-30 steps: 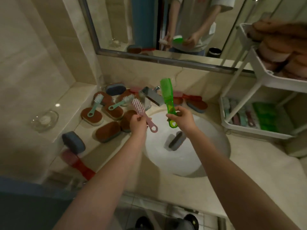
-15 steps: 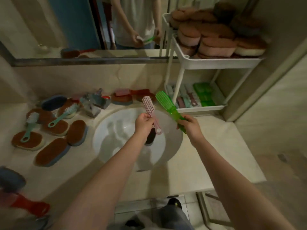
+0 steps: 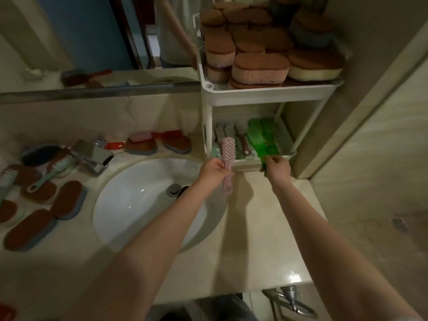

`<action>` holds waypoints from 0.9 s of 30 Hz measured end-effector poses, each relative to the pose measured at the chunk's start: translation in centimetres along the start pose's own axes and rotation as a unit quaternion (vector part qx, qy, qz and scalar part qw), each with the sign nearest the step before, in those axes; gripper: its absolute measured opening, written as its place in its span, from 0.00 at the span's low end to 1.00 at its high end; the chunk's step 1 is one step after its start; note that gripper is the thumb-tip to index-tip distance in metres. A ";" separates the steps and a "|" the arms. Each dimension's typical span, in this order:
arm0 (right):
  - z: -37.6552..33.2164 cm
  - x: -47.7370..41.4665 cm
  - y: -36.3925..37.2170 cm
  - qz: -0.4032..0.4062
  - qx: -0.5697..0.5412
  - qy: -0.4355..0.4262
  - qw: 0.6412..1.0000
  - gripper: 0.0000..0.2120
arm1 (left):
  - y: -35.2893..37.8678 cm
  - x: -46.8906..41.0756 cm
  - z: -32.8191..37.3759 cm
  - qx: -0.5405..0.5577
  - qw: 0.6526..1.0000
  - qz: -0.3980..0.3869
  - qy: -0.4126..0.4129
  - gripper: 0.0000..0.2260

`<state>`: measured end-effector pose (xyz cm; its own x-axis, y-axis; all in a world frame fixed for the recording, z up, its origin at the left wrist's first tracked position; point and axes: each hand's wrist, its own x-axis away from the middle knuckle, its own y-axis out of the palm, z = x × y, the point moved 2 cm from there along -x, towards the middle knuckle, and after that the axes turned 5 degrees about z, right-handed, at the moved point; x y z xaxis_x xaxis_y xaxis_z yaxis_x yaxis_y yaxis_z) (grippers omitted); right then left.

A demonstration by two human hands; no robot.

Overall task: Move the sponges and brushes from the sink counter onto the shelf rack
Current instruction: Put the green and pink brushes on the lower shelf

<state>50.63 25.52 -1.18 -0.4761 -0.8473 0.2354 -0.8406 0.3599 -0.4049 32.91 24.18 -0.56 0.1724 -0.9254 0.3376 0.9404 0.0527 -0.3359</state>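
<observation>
Dim bathroom, beige sink counter (image 3: pixel 266 228), white shelf rack (image 3: pixel 266 95) at right. Left hand (image 3: pixel 214 171) grips pink brush (image 3: pixel 228 156) by its handle, head up, just before lower tier. Right hand (image 3: pixel 276 166) clenched on green brush (image 3: pixel 260 139), head already over lower tier among other brushes. Advice: lay green flat beside its fellows, release, then slide pink into the gap left of them
</observation>
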 end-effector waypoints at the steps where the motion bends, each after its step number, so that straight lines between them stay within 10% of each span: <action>1: -0.4 -1.3 0.4 -0.006 -0.004 0.013 1.000 0.09 | 0.3 -0.5 0.4 -0.006 1.000 0.002 -0.002 0.13; 15: -1.3 -8.1 2.9 -0.092 -0.061 0.113 0.987 0.12 | 2.7 -4.5 2.2 0.060 0.994 0.077 -0.048 0.10; 27: -2.2 -8.4 3.3 -0.015 0.082 0.033 0.996 0.11 | 2.8 -5.0 2.2 0.075 0.990 0.101 -0.063 0.11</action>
<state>51.29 34.68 -2.58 -0.4726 -0.8269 0.3047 -0.8031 0.2618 -0.5352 35.32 29.81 -1.27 0.3874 -0.8367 0.3872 0.9145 0.2957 -0.2760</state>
